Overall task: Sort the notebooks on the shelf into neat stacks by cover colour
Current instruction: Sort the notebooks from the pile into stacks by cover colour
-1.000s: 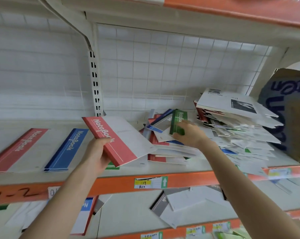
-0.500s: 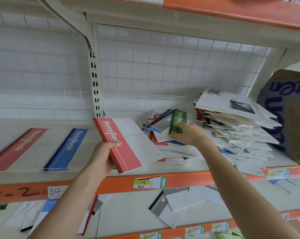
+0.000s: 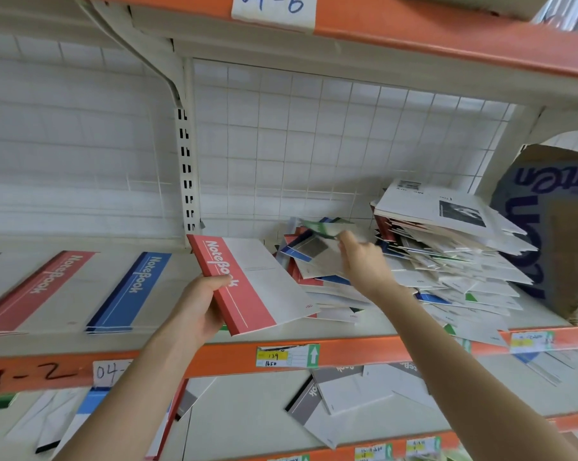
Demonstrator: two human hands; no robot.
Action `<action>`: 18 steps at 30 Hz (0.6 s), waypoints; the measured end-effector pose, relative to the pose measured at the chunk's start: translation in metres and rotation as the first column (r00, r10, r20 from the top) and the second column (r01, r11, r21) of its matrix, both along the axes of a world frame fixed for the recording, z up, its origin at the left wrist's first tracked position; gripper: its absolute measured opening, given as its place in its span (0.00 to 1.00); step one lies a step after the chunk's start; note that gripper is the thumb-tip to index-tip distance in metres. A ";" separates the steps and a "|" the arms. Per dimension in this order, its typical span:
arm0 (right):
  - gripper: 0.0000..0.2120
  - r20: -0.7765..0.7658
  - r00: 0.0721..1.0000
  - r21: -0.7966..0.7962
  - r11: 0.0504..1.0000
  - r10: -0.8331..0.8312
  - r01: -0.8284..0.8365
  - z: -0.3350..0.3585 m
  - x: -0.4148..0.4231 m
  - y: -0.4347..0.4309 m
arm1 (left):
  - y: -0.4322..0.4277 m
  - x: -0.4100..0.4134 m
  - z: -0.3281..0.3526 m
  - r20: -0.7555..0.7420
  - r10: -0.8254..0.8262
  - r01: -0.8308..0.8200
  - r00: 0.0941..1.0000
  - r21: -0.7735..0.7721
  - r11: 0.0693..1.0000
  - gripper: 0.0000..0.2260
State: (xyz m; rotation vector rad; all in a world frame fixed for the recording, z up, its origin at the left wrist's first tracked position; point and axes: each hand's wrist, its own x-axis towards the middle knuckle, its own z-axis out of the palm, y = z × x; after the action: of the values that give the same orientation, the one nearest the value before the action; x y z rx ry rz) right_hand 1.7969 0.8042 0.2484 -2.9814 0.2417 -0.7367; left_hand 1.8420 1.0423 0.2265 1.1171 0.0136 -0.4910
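**Shelf inspection: two notebooks in hand, sorting incomplete**

The left hand point(image 3: 197, 311) grips a red notebook point(image 3: 257, 287) by its spine edge, fingers curled over the red band. It is held tilted above the near middle of the shelf point(image 3: 364, 352).

The right hand point(image 3: 364, 264) reaches farther in and pinches a green notebook point(image 3: 325, 228) at the fingertips. That notebook is blurred and is raised above the loose heap point(image 3: 314, 261) of mixed red, blue and white covers.

To the left, a red stack point(image 3: 38, 287) and a blue stack point(image 3: 128, 291) lie flat, side by side and apart.

To the right, a tall pile point(image 3: 447, 247) of notebooks leans unevenly, just beside a cardboard box point(image 3: 553, 227).

A price label point(image 3: 287, 356) is fixed to the shelf's orange front edge.

The lower shelf point(image 3: 247, 424) carries scattered grey and blue notebooks.
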 end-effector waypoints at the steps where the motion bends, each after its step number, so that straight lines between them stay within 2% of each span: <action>1: 0.10 0.047 0.991 -0.010 0.992 0.127 -0.127 0.000 -0.004 0.010 | -0.001 0.001 0.000 -0.014 -0.005 0.005 1.000 -0.011 1.000 0.09; 3: 0.15 0.095 0.933 -0.053 0.938 0.346 -0.342 -0.005 -0.010 0.031 | -0.003 0.001 0.001 -0.051 -0.006 0.004 0.999 -0.037 0.999 0.09; 5: 0.12 0.055 0.850 -0.077 0.851 0.524 -0.520 -0.013 -0.015 0.051 | -0.006 0.002 0.002 -0.086 -0.010 0.003 0.996 -0.077 0.997 0.12; 6: 0.11 0.043 0.806 -0.074 0.806 0.591 -0.587 -0.018 -0.017 0.058 | -0.008 0.002 0.002 -0.103 -0.015 0.004 0.995 -0.107 0.994 0.14; 9: 0.17 -0.038 0.723 0.064 0.723 0.690 -0.687 -0.019 -0.021 0.069 | -0.010 0.002 0.000 -0.122 -0.002 -0.010 0.993 -0.099 0.995 0.15; 11: 0.21 -0.101 0.757 0.234 0.755 0.645 -0.612 -0.013 -0.021 0.064 | -0.010 0.002 -0.001 -0.115 0.022 -0.029 0.993 -0.064 0.998 0.15; 12: 0.22 -0.095 0.805 0.273 0.793 0.586 -0.545 -0.010 -0.019 0.056 | -0.010 0.002 -0.001 -0.108 0.030 -0.035 0.994 -0.043 0.998 0.14; 15: 0.18 -0.074 0.960 0.295 0.926 0.269 -0.237 0.001 -0.011 0.026 | -0.006 0.000 0.000 -0.089 0.034 -0.034 0.995 0.006 0.999 0.10; 18: 0.15 -0.167 0.986 0.344 0.937 -0.007 0.065 0.003 -0.002 -0.002 | -0.003 0.000 0.001 -0.083 0.057 -0.053 0.995 0.039 0.998 0.09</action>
State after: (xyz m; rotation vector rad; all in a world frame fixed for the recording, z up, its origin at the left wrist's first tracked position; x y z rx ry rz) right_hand 1.7953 0.8023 0.2517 -2.7011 0.3920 -0.3993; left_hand 1.8418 1.0398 0.2271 1.1286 0.1267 -0.4896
